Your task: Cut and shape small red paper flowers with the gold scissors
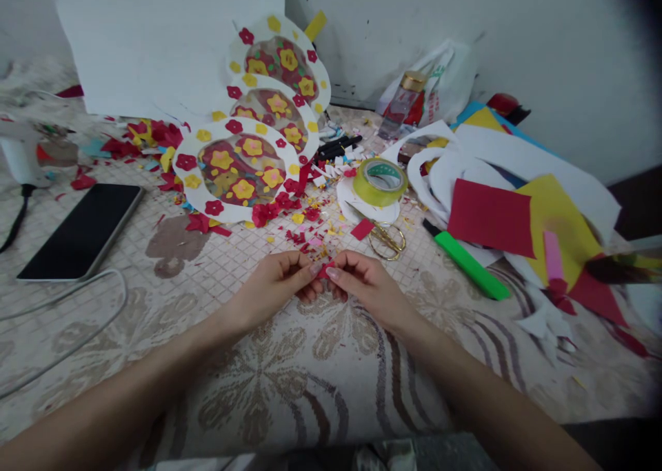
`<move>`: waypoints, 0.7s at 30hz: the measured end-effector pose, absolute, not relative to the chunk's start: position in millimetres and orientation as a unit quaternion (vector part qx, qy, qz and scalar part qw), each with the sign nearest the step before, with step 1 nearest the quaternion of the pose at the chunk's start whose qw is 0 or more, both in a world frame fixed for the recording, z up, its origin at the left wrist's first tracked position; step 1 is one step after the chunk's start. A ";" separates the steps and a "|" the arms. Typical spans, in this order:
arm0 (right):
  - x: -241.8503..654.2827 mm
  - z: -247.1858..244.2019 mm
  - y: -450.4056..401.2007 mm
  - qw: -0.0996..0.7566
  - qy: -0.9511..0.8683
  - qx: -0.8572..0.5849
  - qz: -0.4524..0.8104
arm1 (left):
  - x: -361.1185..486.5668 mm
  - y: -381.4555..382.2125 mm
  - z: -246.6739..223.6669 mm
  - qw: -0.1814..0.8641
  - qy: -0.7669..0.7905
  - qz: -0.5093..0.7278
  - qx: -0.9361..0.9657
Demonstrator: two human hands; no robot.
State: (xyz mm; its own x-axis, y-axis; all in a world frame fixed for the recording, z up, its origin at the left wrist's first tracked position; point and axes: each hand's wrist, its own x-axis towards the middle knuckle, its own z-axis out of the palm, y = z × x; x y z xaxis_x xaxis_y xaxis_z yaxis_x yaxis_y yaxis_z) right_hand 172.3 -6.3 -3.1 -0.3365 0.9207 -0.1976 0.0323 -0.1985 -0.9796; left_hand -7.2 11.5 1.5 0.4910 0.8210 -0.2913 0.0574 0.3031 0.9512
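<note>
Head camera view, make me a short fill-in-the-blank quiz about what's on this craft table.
1. Both hands, left hand and right hand, pinch a small ____ paper scrap.
2. The scissors have ____ handles.
3. The phone lies with its screen ____.
4. The tape roll lies beyond the ____.

Answers: red; gold; dark; scissors
</note>
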 end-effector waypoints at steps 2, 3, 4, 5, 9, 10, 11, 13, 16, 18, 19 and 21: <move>172.6 -3.4 -6.1 0.352 -0.528 -0.455 0.625 | -7.0 11.4 2.2 0.683 0.420 0.279 0.529; 172.5 -3.5 -6.1 0.354 -0.529 -0.455 0.623 | -6.9 11.3 2.6 0.676 0.419 0.282 0.537; 172.3 -3.6 -6.1 0.356 -0.529 -0.456 0.621 | -6.8 11.3 2.9 0.667 0.419 0.285 0.546; 171.9 -3.7 -6.2 0.359 -0.529 -0.458 0.618 | -6.8 11.2 2.9 0.660 0.419 0.287 0.554; 170.7 -3.9 -6.3 0.374 -0.526 -0.466 0.605 | -6.4 10.6 0.8 0.668 0.401 0.278 0.561; 170.7 -4.0 -6.2 0.377 -0.527 -0.466 0.603 | -6.2 10.4 0.0 0.670 0.399 0.279 0.561; 170.9 -4.2 -6.1 0.376 -0.528 -0.464 0.604 | -6.0 10.2 -0.7 0.669 0.399 0.282 0.560; 171.6 -4.6 -5.9 0.371 -0.524 -0.459 0.614 | -5.7 10.1 -1.3 0.665 0.407 0.290 0.555; 172.5 -5.6 -5.8 0.366 -0.512 -0.448 0.635 | -5.9 10.6 -0.5 0.677 0.411 0.294 0.535; 172.7 -6.3 -5.7 0.370 -0.500 -0.440 0.648 | -6.3 11.2 0.2 0.689 0.407 0.295 0.522; 172.6 -6.5 -5.6 0.373 -0.493 -0.435 0.654 | -6.5 11.4 0.5 0.693 0.405 0.296 0.517; 172.3 -6.7 -5.3 0.380 -0.480 -0.427 0.666 | -6.6 11.7 0.6 0.701 0.402 0.298 0.509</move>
